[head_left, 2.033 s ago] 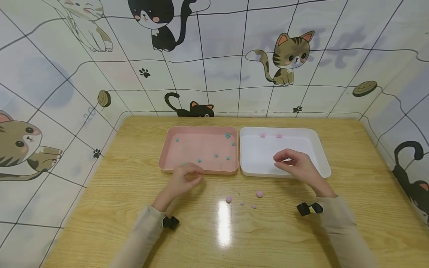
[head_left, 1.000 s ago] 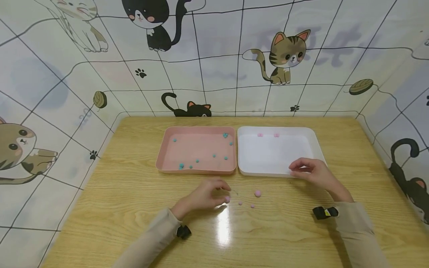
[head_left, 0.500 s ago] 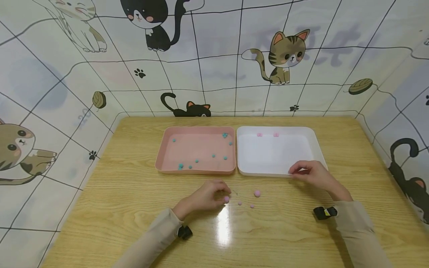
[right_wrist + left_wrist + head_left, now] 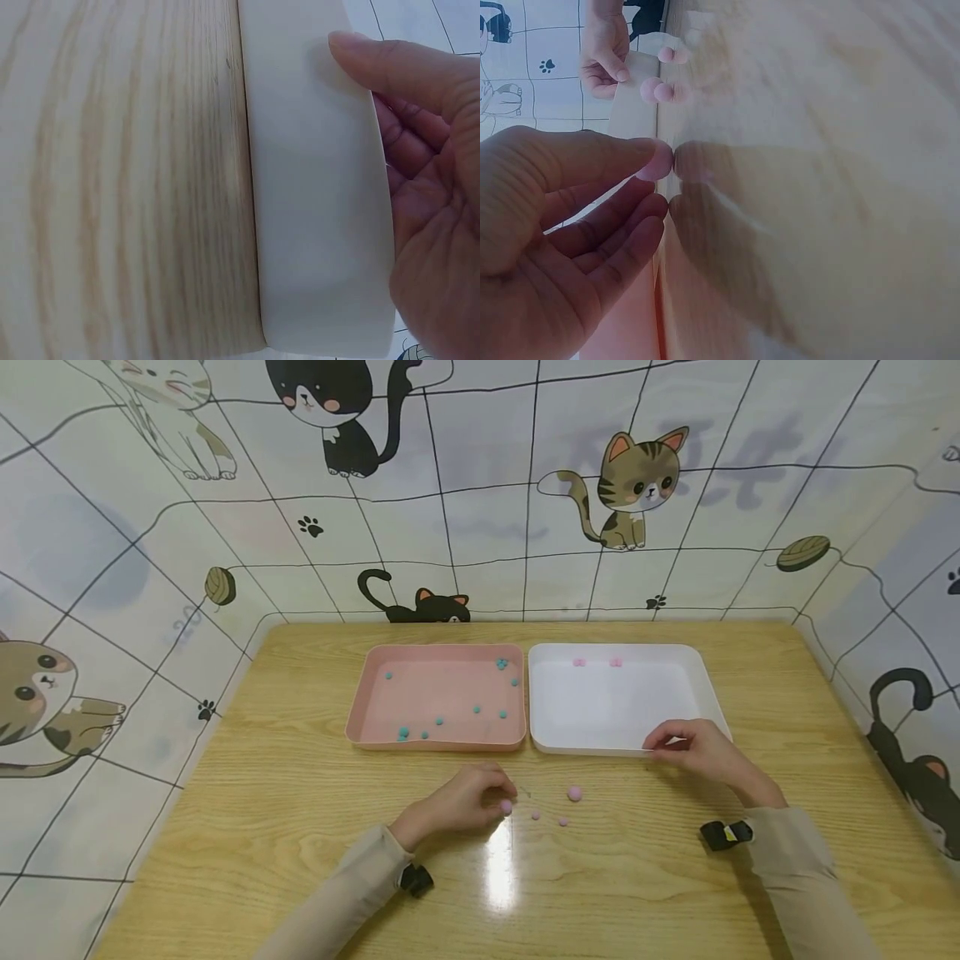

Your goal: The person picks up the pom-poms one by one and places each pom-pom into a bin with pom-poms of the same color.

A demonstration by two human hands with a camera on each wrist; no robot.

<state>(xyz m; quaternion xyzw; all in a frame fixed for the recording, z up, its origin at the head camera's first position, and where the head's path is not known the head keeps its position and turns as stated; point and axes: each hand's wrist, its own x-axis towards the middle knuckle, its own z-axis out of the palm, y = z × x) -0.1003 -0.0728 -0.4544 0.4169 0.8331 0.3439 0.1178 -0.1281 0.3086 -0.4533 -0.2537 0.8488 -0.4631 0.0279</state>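
Low over the table, my left hand (image 4: 459, 799) pinches a small pink ball (image 4: 657, 160) between its thumb and index finger, close to the wood. To its right lie a larger pink ball (image 4: 574, 793) and two tiny ones, including a tiny pink ball (image 4: 563, 822). My right hand (image 4: 697, 752) grips the front wall of the white tray (image 4: 592, 710) near its right corner. In the right wrist view its thumb (image 4: 356, 56) presses the outside of that wall, and the fingers are behind it.
A pink tray (image 4: 435, 681) stands left of the white one and holds several small teal balls, some clustered. Two pink pieces (image 4: 579, 662) lie at the back of the white tray. A cat-patterned sheet (image 4: 495, 543) rises behind the wooden table (image 4: 585, 893).
My left hand has come from the pink tray's front edge to the pink ball and taken it between finger and thumb. My right hand has moved from above the white tray to its front wall.
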